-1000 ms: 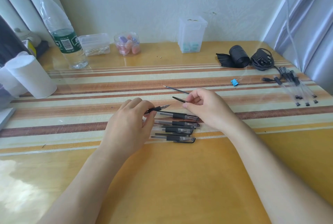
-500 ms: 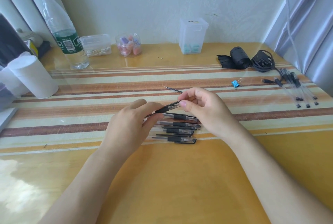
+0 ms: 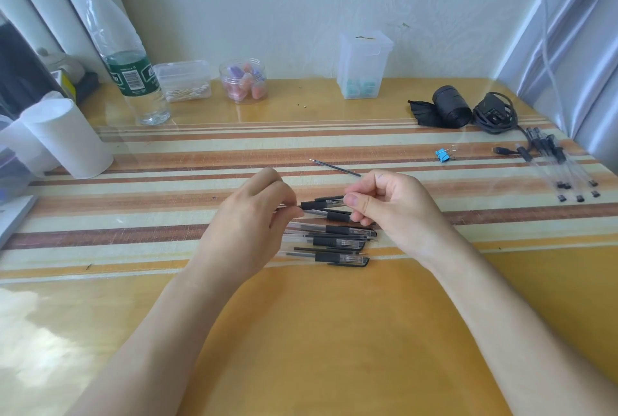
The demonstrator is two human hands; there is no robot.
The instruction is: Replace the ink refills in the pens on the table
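Note:
A clear pen with a black grip (image 3: pixel 321 204) is held level just above the table between both hands. My left hand (image 3: pixel 249 228) pinches its barrel end. My right hand (image 3: pixel 391 205) pinches its capped end with thumb and fingers. Under the hands lies a row of several more clear pens with black grips (image 3: pixel 337 245). One thin loose ink refill (image 3: pixel 334 168) lies on the striped cloth just beyond my right hand, its far end hidden by the hand.
A second bunch of clear pens (image 3: pixel 555 165) lies at the far right, beside a blue binder clip (image 3: pixel 443 155), a black roll (image 3: pixel 448 108) and a charger with cable (image 3: pixel 495 114). A water bottle (image 3: pixel 123 58), white cup (image 3: pixel 72 138) and plastic containers (image 3: pixel 363 64) stand at the back.
My right hand brought the black cap onto the tip of the pen that my left hand holds, and both hands have closed in on that pen.

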